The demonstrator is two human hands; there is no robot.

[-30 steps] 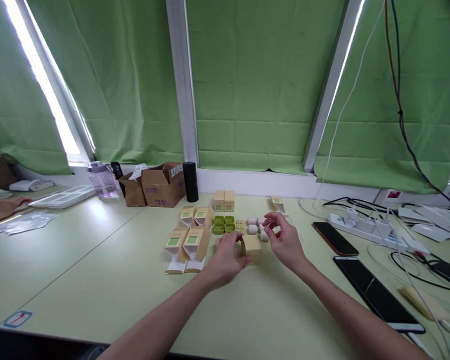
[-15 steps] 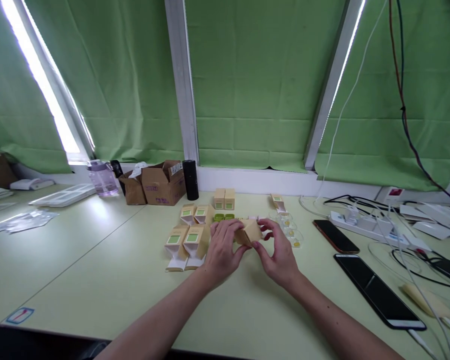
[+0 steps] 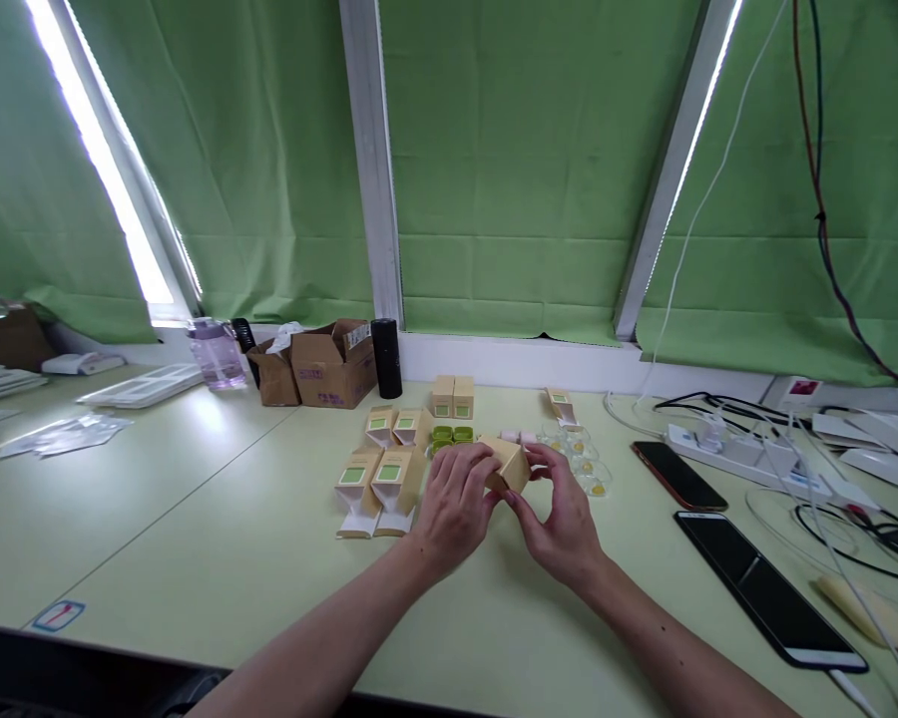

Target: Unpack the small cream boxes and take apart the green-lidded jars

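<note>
Between my two hands is a small tan cardboard box point(image 3: 512, 467), tilted above the table. My left hand point(image 3: 455, 507) grips its left side with curled fingers. My right hand point(image 3: 563, 521) holds the right side and lower edge between thumb and fingers. Left of my hands, several similar boxes point(image 3: 398, 479) with green labels lie with white-lined flaps open. Two closed boxes point(image 3: 453, 397) stand farther back. Small green containers point(image 3: 451, 436) sit just beyond my left hand. Pale pink pieces point(image 3: 519, 437) and clear plastic rounds with yellow spots point(image 3: 582, 461) lie beyond my right hand.
Another box with an open flap point(image 3: 561, 407) lies at the back. On the right are two phones point(image 3: 767, 588), a power strip point(image 3: 748, 459) and tangled cables. A brown carton point(image 3: 333, 369), a black cylinder point(image 3: 386, 359) and a purple bottle point(image 3: 217, 354) stand at the back left.
The box in my hands has turned and tilted slightly, and both hands have shifted a little with it. The whole view has slid slightly rightward.
</note>
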